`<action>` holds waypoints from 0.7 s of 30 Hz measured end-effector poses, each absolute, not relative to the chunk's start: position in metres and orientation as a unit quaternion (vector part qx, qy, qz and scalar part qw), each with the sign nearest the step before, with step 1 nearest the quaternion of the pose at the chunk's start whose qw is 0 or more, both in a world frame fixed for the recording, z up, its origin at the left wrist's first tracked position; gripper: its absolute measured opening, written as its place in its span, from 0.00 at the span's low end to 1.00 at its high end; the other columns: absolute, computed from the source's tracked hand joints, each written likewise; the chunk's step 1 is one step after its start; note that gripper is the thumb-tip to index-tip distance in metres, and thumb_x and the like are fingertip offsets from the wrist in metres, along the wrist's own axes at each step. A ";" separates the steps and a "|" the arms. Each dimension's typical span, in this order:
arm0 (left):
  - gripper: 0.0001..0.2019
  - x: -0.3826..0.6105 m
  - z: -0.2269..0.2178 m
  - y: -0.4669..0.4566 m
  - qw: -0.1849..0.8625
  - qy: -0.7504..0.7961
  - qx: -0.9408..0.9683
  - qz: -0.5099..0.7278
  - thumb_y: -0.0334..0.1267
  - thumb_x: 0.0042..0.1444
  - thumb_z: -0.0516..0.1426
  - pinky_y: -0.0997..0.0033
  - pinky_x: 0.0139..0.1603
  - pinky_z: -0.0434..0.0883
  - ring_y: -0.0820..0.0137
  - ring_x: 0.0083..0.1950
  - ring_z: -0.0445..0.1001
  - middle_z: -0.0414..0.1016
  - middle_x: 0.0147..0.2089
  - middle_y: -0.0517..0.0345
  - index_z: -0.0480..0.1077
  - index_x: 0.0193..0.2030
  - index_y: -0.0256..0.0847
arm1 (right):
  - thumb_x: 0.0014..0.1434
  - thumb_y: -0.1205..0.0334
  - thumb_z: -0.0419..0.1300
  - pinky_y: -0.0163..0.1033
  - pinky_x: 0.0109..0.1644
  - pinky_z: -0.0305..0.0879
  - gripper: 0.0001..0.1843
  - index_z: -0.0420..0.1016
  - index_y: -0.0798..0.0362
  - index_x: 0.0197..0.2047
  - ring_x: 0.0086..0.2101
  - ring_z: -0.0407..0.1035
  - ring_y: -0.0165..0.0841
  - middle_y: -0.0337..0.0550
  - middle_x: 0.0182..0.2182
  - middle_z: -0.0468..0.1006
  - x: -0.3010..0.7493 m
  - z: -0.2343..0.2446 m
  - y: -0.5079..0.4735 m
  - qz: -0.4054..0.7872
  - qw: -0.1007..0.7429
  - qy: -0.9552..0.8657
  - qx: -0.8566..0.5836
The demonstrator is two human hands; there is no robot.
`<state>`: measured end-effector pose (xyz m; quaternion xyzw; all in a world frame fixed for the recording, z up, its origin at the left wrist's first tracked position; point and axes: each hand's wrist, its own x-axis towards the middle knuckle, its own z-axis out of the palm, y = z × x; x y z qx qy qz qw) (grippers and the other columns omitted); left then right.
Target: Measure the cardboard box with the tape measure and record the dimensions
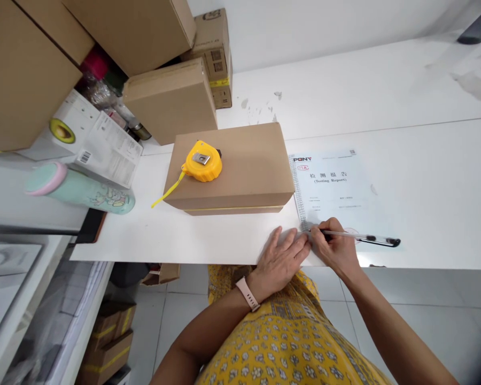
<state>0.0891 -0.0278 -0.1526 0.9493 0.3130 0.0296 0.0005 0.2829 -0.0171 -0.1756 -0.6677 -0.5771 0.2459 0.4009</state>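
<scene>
My right hand (pixel 336 247) is closed round a clear pen with a black cap (pixel 361 238), its tip down at the near left corner of a bound report with a transparent cover (pixel 331 184). Fingers together and stretched out, my left hand (pixel 280 256) lies flat on the white table (pixel 425 182) beside the pen tip, a pale watch on its wrist. Just beyond my hands sits a flat cardboard box (pixel 240 168). On its left part rests a yellow tape measure (pixel 202 161), whose tape end hangs off the box edge.
Stacked cardboard boxes (pixel 168 99) fill the back left. A white product box (pixel 92 141) and a mint bottle with a pink cap (pixel 80 188) lie at the left. More boxes (pixel 108 342) stand on the floor below the table.
</scene>
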 end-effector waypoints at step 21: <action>0.25 0.089 -0.151 -0.027 0.011 0.312 0.950 0.024 0.37 0.75 0.45 0.43 0.78 0.55 0.56 0.77 0.55 0.59 0.77 0.50 0.58 0.76 0.37 | 0.61 0.56 0.61 0.38 0.24 0.60 0.11 0.64 0.46 0.30 0.20 0.63 0.32 0.35 0.20 0.70 0.281 -0.165 -0.015 0.242 0.414 -0.562 -0.674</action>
